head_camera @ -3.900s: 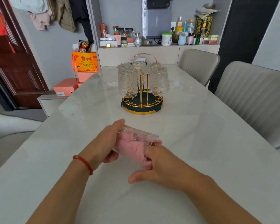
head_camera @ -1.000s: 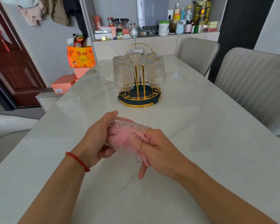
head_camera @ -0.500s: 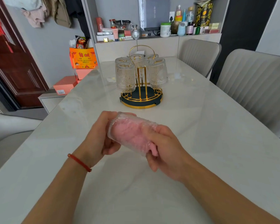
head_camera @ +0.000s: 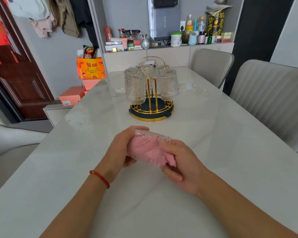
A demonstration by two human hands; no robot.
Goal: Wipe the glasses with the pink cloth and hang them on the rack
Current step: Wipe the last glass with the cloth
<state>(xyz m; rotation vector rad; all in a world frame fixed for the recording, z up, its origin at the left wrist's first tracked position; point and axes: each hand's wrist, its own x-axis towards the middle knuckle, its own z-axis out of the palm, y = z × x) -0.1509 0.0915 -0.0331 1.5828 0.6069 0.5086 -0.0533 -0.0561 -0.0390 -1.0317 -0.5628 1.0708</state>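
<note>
Above the pale table [head_camera: 213, 169], the left hand [head_camera: 118, 152] grips a ribbed glass [head_camera: 150, 148] lying on its side, fingers curled round its base end. The right hand [head_camera: 182, 167] pinches the pink cloth [head_camera: 170, 160] stuffed inside it. Beyond stands the gold rack [head_camera: 150, 107], hung with upturned glasses [head_camera: 134, 90]

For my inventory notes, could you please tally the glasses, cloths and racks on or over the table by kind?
Glasses hanging upside down on the rack: 5
Glass in the hands: 1
Pink cloth, stuffed in that glass: 1
Rack: 1
Total: 8
</note>
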